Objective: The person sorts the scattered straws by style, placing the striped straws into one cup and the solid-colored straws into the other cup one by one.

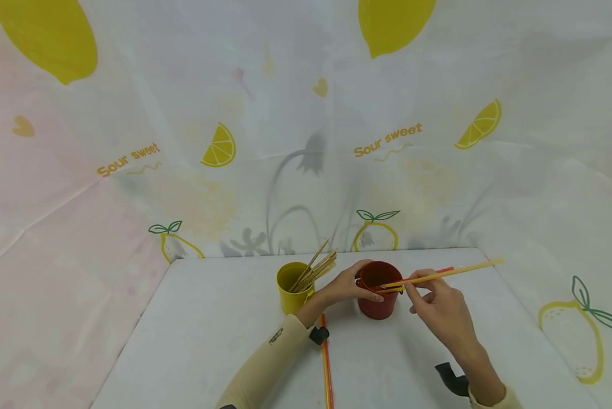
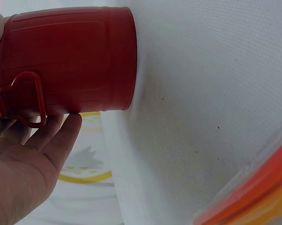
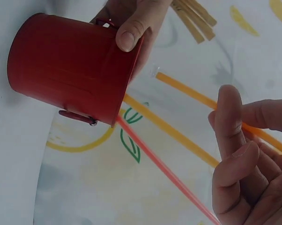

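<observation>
A small red metal bucket (image 1: 377,309) stands upright on the table. My left hand (image 1: 349,284) grips its rim, the thumb on the near side and the fingers round the far side in the left wrist view. My right hand (image 1: 446,312), to the right of the bucket, pinches an orange straw (image 3: 185,91) in a clear wrapper. That straw's tip is apart from the bucket in the right wrist view. A second orange straw (image 3: 174,131) and a red straw (image 3: 164,168) lean out of the bucket's mouth.
Left of my left hand stands a yellow bucket (image 1: 287,303) holding several thin wooden sticks (image 1: 323,267). Wrapped red and orange straws (image 1: 328,369) lie lengthwise on the white table (image 1: 203,341), under my left wrist. A lemon-printed cloth (image 1: 295,193) hangs behind the table.
</observation>
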The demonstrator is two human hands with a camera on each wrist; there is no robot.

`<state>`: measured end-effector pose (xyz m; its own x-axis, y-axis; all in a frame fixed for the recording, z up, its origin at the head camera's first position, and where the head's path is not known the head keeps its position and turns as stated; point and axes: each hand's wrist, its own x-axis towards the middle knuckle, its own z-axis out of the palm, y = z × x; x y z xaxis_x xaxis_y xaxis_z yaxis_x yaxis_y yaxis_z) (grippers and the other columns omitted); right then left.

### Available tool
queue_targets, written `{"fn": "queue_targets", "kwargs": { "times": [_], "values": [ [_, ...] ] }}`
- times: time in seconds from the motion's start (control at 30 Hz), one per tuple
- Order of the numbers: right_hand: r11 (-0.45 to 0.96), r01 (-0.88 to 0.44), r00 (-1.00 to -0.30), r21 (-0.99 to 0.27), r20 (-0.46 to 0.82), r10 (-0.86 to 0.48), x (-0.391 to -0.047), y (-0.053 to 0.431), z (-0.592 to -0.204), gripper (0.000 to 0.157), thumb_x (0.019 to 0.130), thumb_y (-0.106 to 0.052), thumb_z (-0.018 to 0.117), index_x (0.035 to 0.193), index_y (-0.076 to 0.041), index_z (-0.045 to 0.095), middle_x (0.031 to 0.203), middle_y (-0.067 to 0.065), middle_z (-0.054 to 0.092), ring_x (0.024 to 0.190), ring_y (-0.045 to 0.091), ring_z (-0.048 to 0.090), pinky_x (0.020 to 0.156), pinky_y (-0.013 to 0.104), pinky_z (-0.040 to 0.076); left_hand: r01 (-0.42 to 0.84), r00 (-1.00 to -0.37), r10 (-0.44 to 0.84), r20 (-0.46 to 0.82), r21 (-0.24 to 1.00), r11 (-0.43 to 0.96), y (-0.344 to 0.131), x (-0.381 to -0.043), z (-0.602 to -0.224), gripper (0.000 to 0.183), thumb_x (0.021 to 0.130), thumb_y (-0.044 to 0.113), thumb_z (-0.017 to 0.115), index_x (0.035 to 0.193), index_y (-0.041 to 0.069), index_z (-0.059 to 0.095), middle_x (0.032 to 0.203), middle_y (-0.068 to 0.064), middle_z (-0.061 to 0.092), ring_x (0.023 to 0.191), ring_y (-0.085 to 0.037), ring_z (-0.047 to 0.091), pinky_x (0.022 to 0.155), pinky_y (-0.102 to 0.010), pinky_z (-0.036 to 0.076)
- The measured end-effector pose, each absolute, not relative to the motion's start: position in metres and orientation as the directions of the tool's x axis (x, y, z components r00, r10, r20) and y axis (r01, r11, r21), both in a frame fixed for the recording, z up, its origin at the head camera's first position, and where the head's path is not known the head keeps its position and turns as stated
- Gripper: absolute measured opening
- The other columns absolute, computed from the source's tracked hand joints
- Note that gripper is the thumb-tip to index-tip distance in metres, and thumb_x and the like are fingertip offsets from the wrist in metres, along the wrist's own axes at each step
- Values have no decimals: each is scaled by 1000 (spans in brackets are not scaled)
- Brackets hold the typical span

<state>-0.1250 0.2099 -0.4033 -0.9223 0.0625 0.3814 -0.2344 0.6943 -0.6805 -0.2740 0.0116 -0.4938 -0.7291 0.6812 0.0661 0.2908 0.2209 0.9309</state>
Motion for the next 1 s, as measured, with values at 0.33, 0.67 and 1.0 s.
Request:
{"fn": "queue_targets", "kwargs": {
  "times": [0.33, 0.67, 1.0],
  "values": [
    [751, -167, -942, -639, 329, 71, -134, 208, -411, 15, 93, -18, 69, 105, -13, 62, 86, 5, 72, 51, 8, 58, 43, 27, 42, 295, -725, 685, 74, 932, 212, 12, -275, -496, 73, 80, 28, 84, 141, 32, 44, 128, 18, 55, 117, -3, 51, 92, -26, 47],
    [746, -145, -961, -649, 272, 49, -143, 209, -422, 21, 94, -19, 69, 111, -8, 64, 102, 15, 72, 54, 8, 59, 47, 27, 45, 307, -725, 684, 84, 928, 211, 12, -275, -497, 73, 80, 26, 84, 142, 31, 44, 128, 18, 55, 117, -3, 51, 93, -26, 47],
    [744, -147, -968, -652, 251, 29, -150, 210, -430, 24, 93, -18, 69, 113, -5, 66, 102, 15, 72, 56, 8, 61, 48, 26, 47, 298, -729, 680, 76, 930, 215, 12, -275, -496, 74, 80, 28, 84, 142, 32, 44, 128, 18, 55, 117, -3, 51, 92, -26, 47]
  ]
}}
